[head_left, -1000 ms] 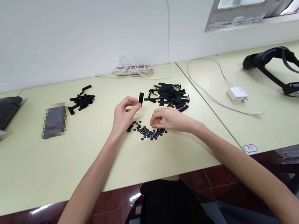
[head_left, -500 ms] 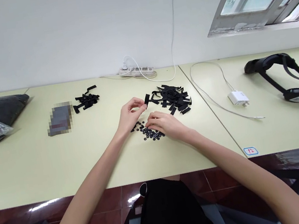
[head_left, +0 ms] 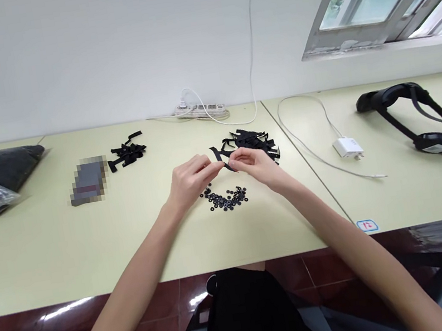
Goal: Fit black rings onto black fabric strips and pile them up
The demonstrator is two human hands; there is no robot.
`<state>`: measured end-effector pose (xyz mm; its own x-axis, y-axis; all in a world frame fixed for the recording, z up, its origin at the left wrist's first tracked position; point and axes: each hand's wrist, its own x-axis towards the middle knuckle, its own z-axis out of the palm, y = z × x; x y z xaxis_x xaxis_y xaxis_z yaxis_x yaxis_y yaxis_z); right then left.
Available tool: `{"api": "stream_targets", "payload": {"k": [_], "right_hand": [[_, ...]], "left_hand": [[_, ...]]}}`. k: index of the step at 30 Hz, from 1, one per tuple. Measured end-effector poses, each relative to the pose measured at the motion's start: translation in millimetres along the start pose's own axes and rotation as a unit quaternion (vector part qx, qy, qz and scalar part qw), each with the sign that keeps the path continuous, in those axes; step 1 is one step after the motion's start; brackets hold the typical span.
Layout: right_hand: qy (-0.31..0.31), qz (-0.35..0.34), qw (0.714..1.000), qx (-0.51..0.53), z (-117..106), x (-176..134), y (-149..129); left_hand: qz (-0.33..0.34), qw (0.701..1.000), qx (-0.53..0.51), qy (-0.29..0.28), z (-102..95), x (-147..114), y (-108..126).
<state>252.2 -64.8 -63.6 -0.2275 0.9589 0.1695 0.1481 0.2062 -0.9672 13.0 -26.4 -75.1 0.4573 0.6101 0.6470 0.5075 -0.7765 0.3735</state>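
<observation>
My left hand (head_left: 193,180) is closed in a pinch on a black fabric strip (head_left: 215,154), whose flat end sticks up past the fingertips. Close beside it, my right hand (head_left: 259,169) is pinched at the strip's lower part; whatever lies between its fingertips is too small and covered to make out. Below both hands lies a loose pile of small dark ring-shaped pieces (head_left: 229,201). Just behind my right hand is a heap of black fabric strips (head_left: 253,140), partly hidden by that hand.
A smaller bunch of black strips (head_left: 128,153) lies to the left, near a blurred grey object (head_left: 88,179). Far left is a dark plastic bag (head_left: 2,174). A power strip (head_left: 201,110) sits by the wall. To the right are a white charger (head_left: 347,147) with cable and a black headset (head_left: 416,118).
My right hand has moved up from the ring pile to meet my left hand at the strip. The left hand has turned slightly, and the view has shifted a little.
</observation>
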Motion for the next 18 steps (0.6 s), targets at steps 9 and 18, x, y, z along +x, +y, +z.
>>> {"api": "stream_targets", "payload": {"k": [9, 18], "right_hand": [[-0.091, 0.072, 0.98, 0.16, -1, -6, -15], [-0.031, 0.026, 0.994, 0.105, 6, -5, -13]], "left_hand": [[0.036, 0.998, 0.03, -0.03, -4.3, -4, -2], [0.036, 0.998, 0.006, 0.048, -0.9, 0, 10]]}}
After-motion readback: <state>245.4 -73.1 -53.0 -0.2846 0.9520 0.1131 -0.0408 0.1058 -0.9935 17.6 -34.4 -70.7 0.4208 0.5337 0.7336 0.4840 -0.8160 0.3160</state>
